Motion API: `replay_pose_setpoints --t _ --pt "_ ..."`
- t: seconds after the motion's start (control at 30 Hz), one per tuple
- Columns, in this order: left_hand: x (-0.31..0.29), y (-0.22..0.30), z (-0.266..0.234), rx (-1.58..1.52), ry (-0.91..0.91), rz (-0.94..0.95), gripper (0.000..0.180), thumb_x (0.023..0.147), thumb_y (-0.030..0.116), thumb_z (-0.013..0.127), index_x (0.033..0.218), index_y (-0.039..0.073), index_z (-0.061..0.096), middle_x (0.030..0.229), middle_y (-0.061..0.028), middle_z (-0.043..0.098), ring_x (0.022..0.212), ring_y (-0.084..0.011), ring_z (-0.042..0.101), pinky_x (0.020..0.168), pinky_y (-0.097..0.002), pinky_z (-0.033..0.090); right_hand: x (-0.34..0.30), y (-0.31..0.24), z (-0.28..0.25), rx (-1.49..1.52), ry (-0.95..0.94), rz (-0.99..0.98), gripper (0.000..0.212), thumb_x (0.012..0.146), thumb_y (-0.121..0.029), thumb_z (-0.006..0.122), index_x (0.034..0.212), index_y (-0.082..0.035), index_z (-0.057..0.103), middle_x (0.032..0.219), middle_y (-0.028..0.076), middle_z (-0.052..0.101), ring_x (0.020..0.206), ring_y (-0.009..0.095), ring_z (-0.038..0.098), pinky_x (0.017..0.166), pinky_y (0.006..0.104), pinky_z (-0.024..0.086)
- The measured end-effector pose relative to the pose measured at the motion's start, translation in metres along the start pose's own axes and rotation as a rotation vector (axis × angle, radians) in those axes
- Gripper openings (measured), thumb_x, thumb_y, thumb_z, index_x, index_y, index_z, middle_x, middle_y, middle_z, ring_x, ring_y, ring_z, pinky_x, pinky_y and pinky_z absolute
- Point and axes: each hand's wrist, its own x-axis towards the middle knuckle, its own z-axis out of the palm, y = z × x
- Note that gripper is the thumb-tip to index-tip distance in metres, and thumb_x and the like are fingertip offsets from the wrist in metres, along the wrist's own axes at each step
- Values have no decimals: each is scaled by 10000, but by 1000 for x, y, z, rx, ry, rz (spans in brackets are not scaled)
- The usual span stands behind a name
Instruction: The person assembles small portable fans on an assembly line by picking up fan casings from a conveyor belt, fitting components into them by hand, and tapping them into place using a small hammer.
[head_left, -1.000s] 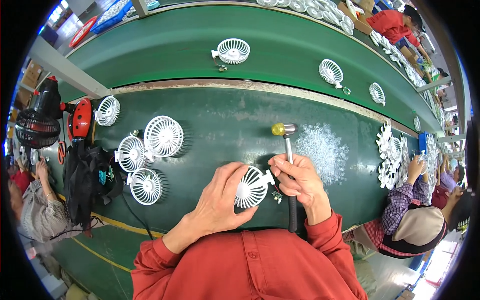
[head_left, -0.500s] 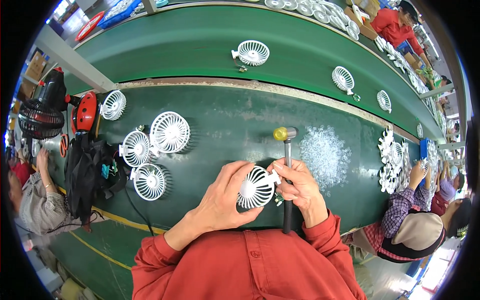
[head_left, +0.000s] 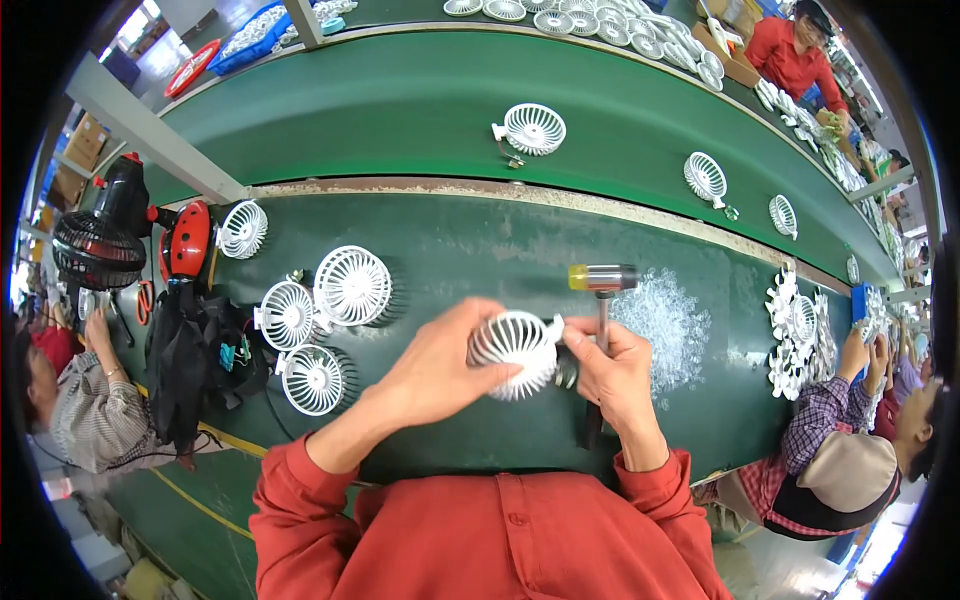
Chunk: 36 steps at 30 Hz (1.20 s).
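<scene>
My left hand (head_left: 435,365) is wrapped round a white round fan housing (head_left: 518,350) with slatted ribs, fingers on its top and thumb across its front. My right hand (head_left: 615,375) pinches near the housing's short stem and also grips a hammer (head_left: 603,325). The hammer's dark handle runs down behind that hand, and its head (head_left: 602,278), yellow at one end and dark at the other, points sideways above it. A small part hanging below the stem is partly hidden by the fingers. A pile of small clear plastic pieces (head_left: 672,325) lies beyond my right hand.
Several white fan housings (head_left: 352,286) rest on the green table at left, near a black bag (head_left: 185,370) and a red spotted fan base (head_left: 186,243). White parts (head_left: 785,340) are heaped at right. Across the table edge, a green conveyor (head_left: 400,115) carries more housings. Co-workers sit on both sides.
Both hands have raised the fan housing slightly and tilted it. The hammer head has turned sideways and shifted right. The whole view has moved a little, so the table things appear lower.
</scene>
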Motion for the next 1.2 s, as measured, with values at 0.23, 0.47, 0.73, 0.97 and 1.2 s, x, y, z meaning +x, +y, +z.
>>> replay_pose_setpoints --t 0.23,0.47,0.73,0.97,1.2 --pt "47 -7 -69 981 683 371 495 776 79 719 1213 0 499 1161 -165 535 1044 -364 538 836 -459 460 -8 -10 -3 -89 223 -260 168 934 -82 671 1072 11 682 659 -47 561 462 -5 374 417 198 270" --pt "-21 -38 -93 1020 348 -56 846 687 304 841 1370 24 427 1278 -184 519 1173 -369 512 964 -500 421 -14 -2 -13 -20 41 -187 180 975 -80 589 1084 50 648 742 117 662 361 22 343 327 204 234" --pt "-28 -20 -53 470 674 357 936 664 246 876 1426 30 378 1369 -214 433 1237 -378 457 1014 -461 420 -21 1 12 -105 -58 -70 216 963 -101 613 1121 44 640 768 115 687 370 16 359 337 200 267" --pt "-25 0 47 311 530 428 1011 661 191 852 1455 -32 266 1362 -262 398 1162 -435 468 947 -470 460 -25 12 28 -159 -150 -162 457 898 -33 683 1313 75 522 1110 74 656 934 95 606 818 243 496" --pt "-31 -16 25 44 415 131 907 735 295 828 1415 -34 327 1293 -194 518 829 -214 578 712 -347 503 -5 -5 11 -52 -47 -82 321 966 -170 619 1218 28 613 652 -38 557 413 5 383 364 200 256"
